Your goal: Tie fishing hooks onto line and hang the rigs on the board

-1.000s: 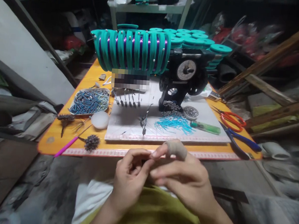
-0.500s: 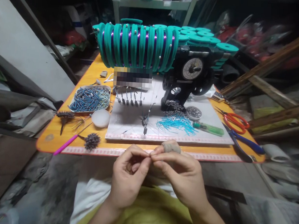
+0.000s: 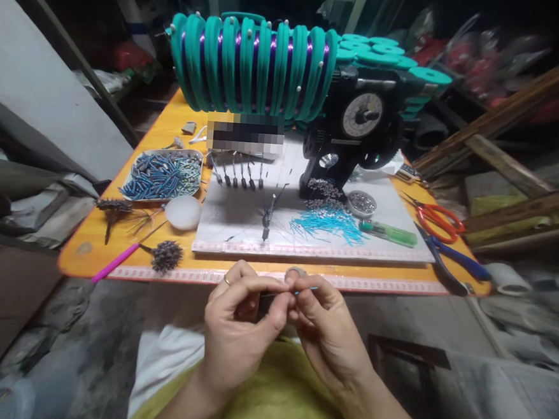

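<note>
My left hand point(image 3: 243, 322) and my right hand point(image 3: 331, 322) meet fingertip to fingertip in front of the table's near edge. A thin blue piece point(image 3: 308, 289), like a short strip or tube, shows between the right thumb and fingers. The left thumb and index finger are pinched together; what they hold is hidden, though something dark shows behind them. Beyond the hands, a small dark beaded piece point(image 3: 266, 221) hangs on threads above the white board point(image 3: 229, 247). A pile of thin blue strips point(image 3: 329, 224) lies on the board beside a small dish of silvery bits point(image 3: 361, 204).
A black stand point(image 3: 327, 168) carries a row of teal spools point(image 3: 251, 67). At left are a tray of blue beaded pieces point(image 3: 162, 174), a white cup point(image 3: 183, 213) and a pink-handled hook point(image 3: 115, 262). Green cutter point(image 3: 387, 232), orange scissors point(image 3: 436, 222) and blue pliers point(image 3: 462, 260) lie right.
My right hand has turned, its fingers curling more, and the thin blue piece now shows in it. The bandaged finger has dropped behind the others. The camera view has tilted down slightly.
</note>
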### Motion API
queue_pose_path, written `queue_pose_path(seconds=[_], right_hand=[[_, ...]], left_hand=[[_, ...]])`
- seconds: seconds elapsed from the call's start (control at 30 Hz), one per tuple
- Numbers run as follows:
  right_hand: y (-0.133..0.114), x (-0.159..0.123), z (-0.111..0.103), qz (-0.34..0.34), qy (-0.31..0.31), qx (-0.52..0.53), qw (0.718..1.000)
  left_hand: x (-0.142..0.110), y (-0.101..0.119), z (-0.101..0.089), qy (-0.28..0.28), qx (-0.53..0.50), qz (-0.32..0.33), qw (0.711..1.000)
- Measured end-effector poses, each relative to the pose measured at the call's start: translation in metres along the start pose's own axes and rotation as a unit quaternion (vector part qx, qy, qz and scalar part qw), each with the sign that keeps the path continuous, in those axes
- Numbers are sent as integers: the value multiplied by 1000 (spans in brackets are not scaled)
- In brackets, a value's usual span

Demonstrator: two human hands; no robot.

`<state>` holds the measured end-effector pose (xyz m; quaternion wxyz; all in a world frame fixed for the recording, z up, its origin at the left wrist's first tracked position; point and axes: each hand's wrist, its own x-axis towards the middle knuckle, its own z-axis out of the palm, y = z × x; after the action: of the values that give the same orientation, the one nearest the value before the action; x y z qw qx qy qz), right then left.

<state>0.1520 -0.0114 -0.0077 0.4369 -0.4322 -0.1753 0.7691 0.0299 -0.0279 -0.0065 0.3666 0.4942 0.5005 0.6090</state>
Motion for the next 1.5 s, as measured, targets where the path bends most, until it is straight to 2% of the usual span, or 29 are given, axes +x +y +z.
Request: queue_pose_path(seconds=[0.17,0.37,0.77,1.07,1.5], right_hand=[[7,-1,1,22,-20,21,999],[11,-1,4,63,-7,48,997],[12,-4,5,61,-30,65,996],[11,-4,5,69,-17,44,997],[13,-5,5,67,-29,56,996]], left_hand=[[-3,1,-2,-5,69,40,997],[-4,4,-3,-19,92,61,994],[-5,6,-4,-33,93,47,994],[-6,6,-5,-38,102,52,993],[-6,6,-6,-36,106,50,992]])
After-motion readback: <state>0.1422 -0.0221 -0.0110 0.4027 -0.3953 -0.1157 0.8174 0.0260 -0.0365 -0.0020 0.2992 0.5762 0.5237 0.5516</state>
